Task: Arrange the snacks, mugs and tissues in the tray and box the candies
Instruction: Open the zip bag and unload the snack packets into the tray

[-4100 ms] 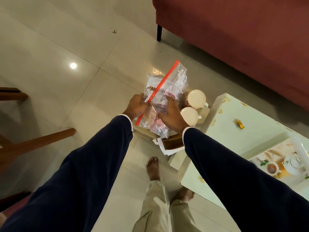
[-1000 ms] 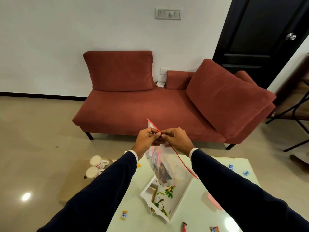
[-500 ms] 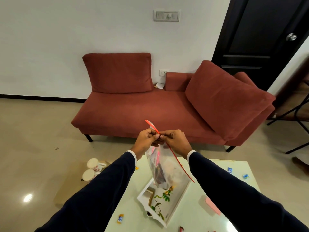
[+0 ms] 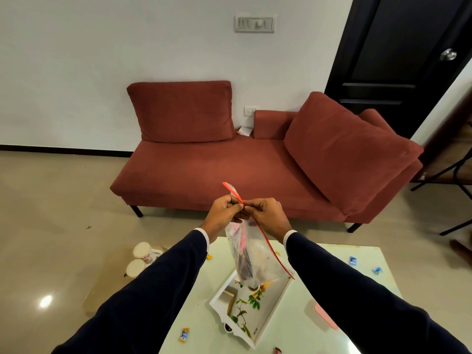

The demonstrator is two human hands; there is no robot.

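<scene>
Above tray [image 4: 270, 306] | both hands pinch bag [image 4: 251, 256] | no legible writing

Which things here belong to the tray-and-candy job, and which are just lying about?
Job: snack bag, pinched by left hand and right hand; tray; mugs; candies.
Lying about: sofa; paper on it; door; switch plate.

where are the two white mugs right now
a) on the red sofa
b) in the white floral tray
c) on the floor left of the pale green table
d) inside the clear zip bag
c: the two white mugs stand on the floor beside the pale green table, while the white floral tray holds none.
</scene>
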